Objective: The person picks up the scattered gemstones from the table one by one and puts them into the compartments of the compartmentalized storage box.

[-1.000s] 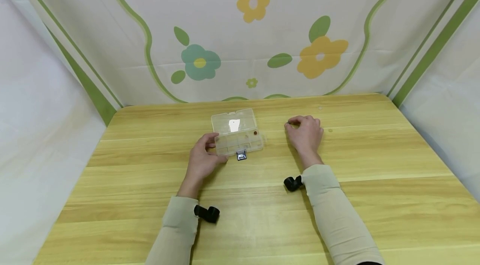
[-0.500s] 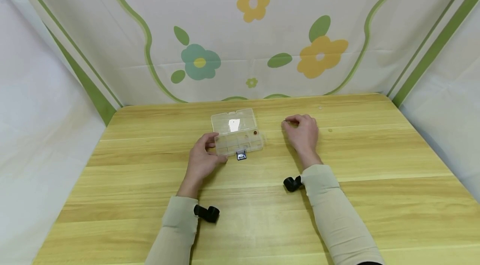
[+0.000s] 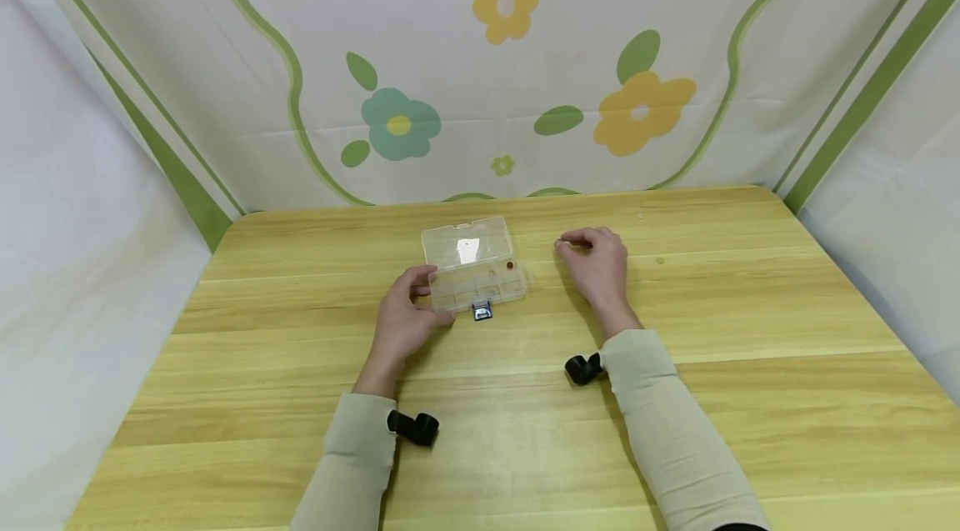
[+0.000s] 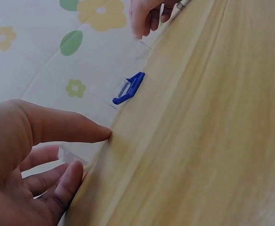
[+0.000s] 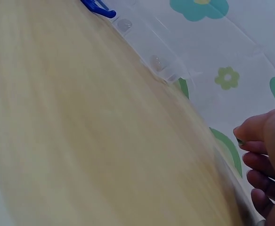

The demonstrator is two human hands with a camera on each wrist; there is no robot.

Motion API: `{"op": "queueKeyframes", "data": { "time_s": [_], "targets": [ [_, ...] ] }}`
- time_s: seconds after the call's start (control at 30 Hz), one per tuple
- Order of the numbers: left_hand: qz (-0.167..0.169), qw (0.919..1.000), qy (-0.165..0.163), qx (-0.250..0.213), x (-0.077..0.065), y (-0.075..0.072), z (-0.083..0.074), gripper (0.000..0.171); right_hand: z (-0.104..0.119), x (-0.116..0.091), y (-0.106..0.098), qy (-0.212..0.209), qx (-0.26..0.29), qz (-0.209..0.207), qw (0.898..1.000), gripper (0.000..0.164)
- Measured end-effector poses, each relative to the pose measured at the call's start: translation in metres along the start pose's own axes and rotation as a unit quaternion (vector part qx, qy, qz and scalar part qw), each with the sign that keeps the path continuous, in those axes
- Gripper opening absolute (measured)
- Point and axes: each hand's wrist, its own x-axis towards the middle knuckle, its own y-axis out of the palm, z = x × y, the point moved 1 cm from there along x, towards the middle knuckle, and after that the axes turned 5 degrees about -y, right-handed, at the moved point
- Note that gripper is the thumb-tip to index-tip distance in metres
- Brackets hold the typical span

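Observation:
A clear plastic compartment box (image 3: 455, 300) lies on the table with its lid (image 3: 442, 246) folded back and a blue latch (image 3: 482, 311) hanging at the front. My left hand (image 3: 405, 323) holds its left end, thumb at the front corner and fingers at the side. One compartment contains a small red-brown bead (image 3: 510, 265); a few pale pieces, hard to make out, sit in others. Right of the box, just above the table, my right hand (image 3: 598, 273) pinches a tiny dark green piece (image 5: 240, 141) between thumb and forefinger. Most of that piece is hidden by the fingertips.
Two small pale pieces lie on the wooden table (image 3: 495, 431) beyond the right hand: one, a clear piece (image 3: 640, 216), near the back edge, the other, a yellowish piece (image 3: 660, 260), closer. A flowered cloth (image 3: 465, 81) hangs behind the table, with white cloth at both sides.
My right hand has moved left, toward the box, and slightly farther back, still pinching the tiny piece. The left hand and the box have stayed in place.

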Motion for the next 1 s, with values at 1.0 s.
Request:
{"op": "queueKeyframes", "data": {
  "time_s": [1.0],
  "targets": [
    [-0.002,1.0,-0.002,0.007,0.0,0.0,0.0,0.077,0.012,-0.007,0.007,-0.044,0.033,0.008,0.998,0.02]
  ]
}}
